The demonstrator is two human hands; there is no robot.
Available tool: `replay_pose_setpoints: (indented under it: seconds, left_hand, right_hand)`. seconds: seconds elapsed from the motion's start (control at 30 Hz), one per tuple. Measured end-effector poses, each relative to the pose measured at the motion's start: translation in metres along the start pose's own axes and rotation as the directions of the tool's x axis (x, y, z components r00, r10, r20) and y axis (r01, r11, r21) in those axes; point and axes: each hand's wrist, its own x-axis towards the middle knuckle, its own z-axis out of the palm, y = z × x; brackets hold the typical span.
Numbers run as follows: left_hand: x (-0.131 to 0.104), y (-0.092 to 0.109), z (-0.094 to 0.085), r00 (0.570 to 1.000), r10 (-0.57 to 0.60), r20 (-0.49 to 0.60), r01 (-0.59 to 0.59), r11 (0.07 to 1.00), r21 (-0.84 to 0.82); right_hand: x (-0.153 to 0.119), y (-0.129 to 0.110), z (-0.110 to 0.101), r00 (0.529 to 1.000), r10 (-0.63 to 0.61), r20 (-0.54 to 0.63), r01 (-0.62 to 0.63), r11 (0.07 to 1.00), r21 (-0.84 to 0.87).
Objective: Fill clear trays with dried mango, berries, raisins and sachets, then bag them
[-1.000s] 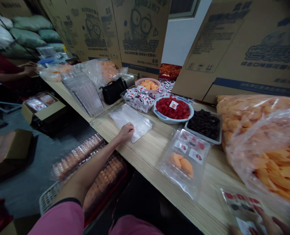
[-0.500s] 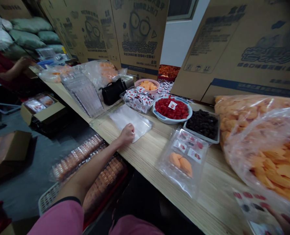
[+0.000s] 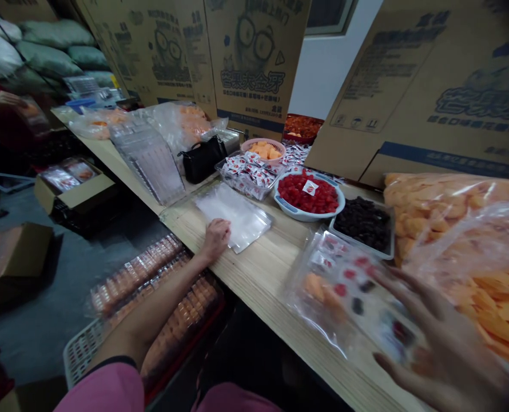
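My left hand (image 3: 217, 236) is closed in a fist at the table's front edge, beside a stack of clear plastic bags (image 3: 241, 214); nothing shows in it. Motion blurs my right hand (image 3: 434, 326), its thumb and fingers around a clear plastic tray (image 3: 372, 309) with red and dark pieces and small sachets. That tray overlaps a filled clear bag (image 3: 299, 292) lying on the table, with orange pieces and sachets inside. Behind are a blue-white basin of red pieces (image 3: 306, 194), a tray of black pieces (image 3: 361, 223) and a clear tray of printed sachets (image 3: 248, 174).
A big plastic bag of orange pieces (image 3: 494, 309) stands at right. Empty clear trays (image 3: 151, 160) and a black bag (image 3: 203, 160) sit farther left. Cardboard boxes (image 3: 254, 74) line the back. Packed goods (image 3: 138, 269) fill a basket below the table. Another person's hand (image 3: 6, 100) shows at far left.
My right hand has come in from the lower right with the clear tray, moving it left over the filled bag. My left fist has shifted slightly left, off the bag stack's edge.
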Motion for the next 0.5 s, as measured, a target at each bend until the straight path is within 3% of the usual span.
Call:
replay_pose_setpoints:
  seconds: [0.1,0.2,0.3,0.5]
  left_hand:
    - [0.005,0.005,-0.003,0.998,0.055,0.032,-0.056,0.998,0.012]
    - [0.008,0.012,-0.007,0.989,0.128,0.070,-0.130,0.991,0.027]
    - [0.007,0.014,-0.011,0.976,0.194,0.101,-0.198,0.980,0.034]
    - [-0.002,0.006,-0.012,0.926,0.366,0.093,-0.360,0.929,-0.083]
  right_hand:
    - [0.072,-0.054,0.000,0.956,-0.250,0.151,0.255,0.967,-0.020]
    - [0.126,-0.093,0.015,0.824,-0.424,0.376,0.443,0.895,0.038]
    - [0.158,-0.107,0.033,0.733,-0.508,0.452,0.539,0.839,0.069]
    - [0.186,-0.093,0.060,0.748,-0.463,0.476,0.506,0.861,0.043]
